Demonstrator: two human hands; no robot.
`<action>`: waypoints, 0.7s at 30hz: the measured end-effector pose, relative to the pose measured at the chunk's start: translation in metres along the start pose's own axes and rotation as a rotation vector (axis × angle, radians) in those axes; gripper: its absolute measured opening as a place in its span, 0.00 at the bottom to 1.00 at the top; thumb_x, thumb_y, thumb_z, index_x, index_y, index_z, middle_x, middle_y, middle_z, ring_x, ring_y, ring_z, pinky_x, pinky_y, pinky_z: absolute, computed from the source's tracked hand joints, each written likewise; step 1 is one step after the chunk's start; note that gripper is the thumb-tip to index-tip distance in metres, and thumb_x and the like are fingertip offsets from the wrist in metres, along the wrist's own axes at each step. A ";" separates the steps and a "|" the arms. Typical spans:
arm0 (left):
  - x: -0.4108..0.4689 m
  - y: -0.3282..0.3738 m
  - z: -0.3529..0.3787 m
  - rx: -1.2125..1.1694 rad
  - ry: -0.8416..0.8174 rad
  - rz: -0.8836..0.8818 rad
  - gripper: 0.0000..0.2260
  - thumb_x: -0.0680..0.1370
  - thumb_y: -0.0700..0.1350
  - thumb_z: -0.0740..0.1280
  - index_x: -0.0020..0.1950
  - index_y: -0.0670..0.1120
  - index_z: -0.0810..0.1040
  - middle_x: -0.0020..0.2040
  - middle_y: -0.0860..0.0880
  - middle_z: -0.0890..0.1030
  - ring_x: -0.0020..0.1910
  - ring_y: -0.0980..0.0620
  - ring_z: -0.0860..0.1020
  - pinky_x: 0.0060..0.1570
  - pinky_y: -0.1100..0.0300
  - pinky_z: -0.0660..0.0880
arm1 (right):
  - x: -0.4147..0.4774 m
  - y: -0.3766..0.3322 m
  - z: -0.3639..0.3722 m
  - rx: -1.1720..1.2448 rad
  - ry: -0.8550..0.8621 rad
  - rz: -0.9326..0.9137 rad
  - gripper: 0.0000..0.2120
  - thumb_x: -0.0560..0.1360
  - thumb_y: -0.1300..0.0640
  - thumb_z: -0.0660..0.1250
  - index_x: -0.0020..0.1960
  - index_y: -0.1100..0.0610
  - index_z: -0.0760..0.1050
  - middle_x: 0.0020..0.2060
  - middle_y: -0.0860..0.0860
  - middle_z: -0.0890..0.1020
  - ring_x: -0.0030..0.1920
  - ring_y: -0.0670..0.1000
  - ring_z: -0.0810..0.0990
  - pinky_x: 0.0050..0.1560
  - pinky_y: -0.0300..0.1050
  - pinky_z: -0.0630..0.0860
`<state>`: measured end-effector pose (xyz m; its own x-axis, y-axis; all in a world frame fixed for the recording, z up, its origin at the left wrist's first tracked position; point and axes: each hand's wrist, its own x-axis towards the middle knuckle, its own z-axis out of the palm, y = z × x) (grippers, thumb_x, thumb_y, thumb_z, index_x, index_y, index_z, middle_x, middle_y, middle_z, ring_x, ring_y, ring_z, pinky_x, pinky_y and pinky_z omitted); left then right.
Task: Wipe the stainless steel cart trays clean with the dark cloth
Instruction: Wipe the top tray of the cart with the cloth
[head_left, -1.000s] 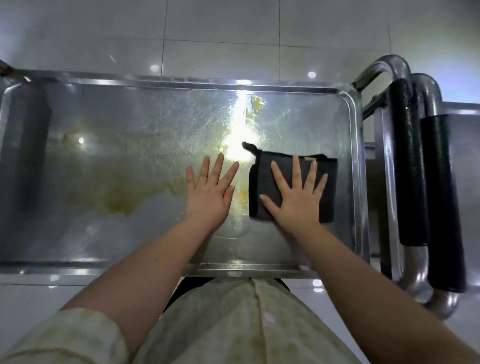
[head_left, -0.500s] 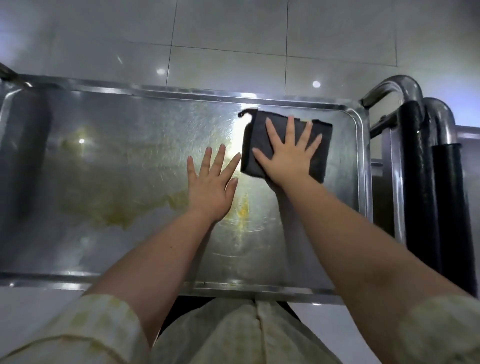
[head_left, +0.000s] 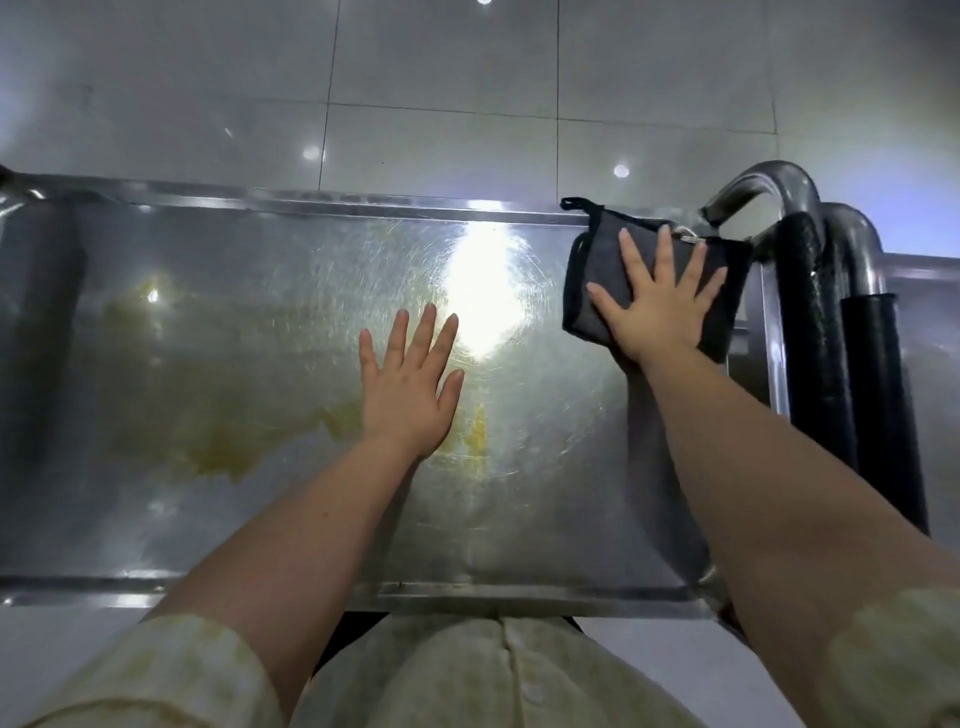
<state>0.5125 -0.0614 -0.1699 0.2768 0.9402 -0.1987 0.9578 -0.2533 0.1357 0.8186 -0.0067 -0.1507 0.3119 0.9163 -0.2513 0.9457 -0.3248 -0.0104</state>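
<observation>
Right hand (head_left: 657, 312): flat, palm down, fingers straight and spread, pressing on the dark cloth (head_left: 589, 270); no curl, no pinch. Cloth is folded to a rough rectangle and sits in the far right corner of the stainless steel tray (head_left: 363, 201), its far edge lying on or over the tray's far rim and its right edge reaching up to the right rim. A small loop at the cloth's far left corner pokes up above the far rim. Left hand (head_left: 410, 384): also released, palm down on bare metal near the tray's middle, fingers straight and slightly fanned, holding nothing; well apart from the cloth, to its left and nearer the tray's front edge. Tray surface: fine circular scratches, a strong white glare patch (head_left: 485, 296) between the two hands. Yellow-brown stain (head_left: 218, 441) spreads over the tray's left half, and a smaller yellow streak lies just beside the left hand's thumb side. Just past the tray's right rim stand two bent steel tube handles with black sleeves (head_left: 810, 338). Beyond the tray's far rim: pale floor tiles (head_left: 441, 78). Pale sleeve (head_left: 156, 670) shows at the tray's near side.
</observation>
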 end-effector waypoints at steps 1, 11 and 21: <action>0.000 0.000 0.000 -0.001 -0.001 0.001 0.27 0.81 0.60 0.40 0.80 0.56 0.44 0.80 0.52 0.44 0.79 0.47 0.41 0.73 0.36 0.39 | -0.002 0.010 -0.001 -0.008 0.003 0.034 0.39 0.68 0.21 0.35 0.76 0.34 0.37 0.79 0.48 0.42 0.76 0.64 0.36 0.72 0.69 0.38; -0.002 -0.004 -0.008 -0.213 0.048 -0.058 0.27 0.81 0.51 0.46 0.80 0.45 0.50 0.80 0.43 0.51 0.79 0.45 0.47 0.76 0.44 0.41 | -0.027 -0.146 0.007 -0.033 -0.059 -0.297 0.38 0.70 0.24 0.37 0.76 0.36 0.38 0.79 0.48 0.40 0.75 0.69 0.36 0.69 0.72 0.34; -0.005 -0.016 -0.002 -0.079 0.027 -0.026 0.28 0.82 0.56 0.44 0.80 0.50 0.46 0.80 0.46 0.45 0.79 0.46 0.45 0.75 0.47 0.37 | -0.021 0.014 -0.002 -0.017 -0.040 -0.001 0.37 0.69 0.22 0.34 0.75 0.33 0.35 0.79 0.46 0.41 0.76 0.65 0.37 0.71 0.71 0.39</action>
<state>0.4960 -0.0619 -0.1694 0.2490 0.9521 -0.1772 0.9552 -0.2113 0.2070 0.8257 -0.0302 -0.1440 0.3077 0.9062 -0.2900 0.9475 -0.3197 0.0062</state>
